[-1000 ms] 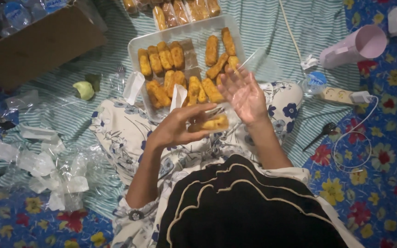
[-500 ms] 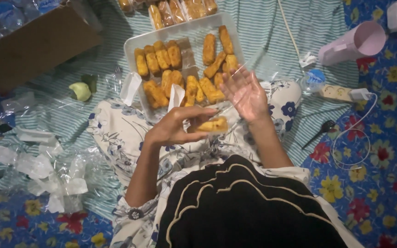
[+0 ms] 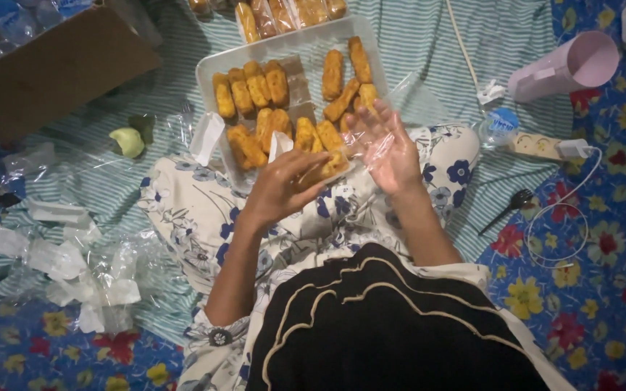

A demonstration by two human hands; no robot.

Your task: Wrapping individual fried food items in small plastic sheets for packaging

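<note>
1. Head view: left hand [image 3: 280,190] covers most of a fried roll [image 3: 331,166]; only its right end shows under the fingertips.
2. Right hand [image 3: 387,148], fingers spread, holds clear plastic wrap [image 3: 371,145], hard to trace.
3. Roll lies between both hands, just below the white tray [image 3: 306,45].

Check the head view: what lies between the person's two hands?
In the head view, a breaded fried piece inside a clear plastic wrapper lies between them. The left hand grips the piece; the right hand is spread under the film.

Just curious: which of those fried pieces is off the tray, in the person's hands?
The golden piece at the left hand's fingertips, under clear plastic wrap; the others lie on the white tray.
</note>
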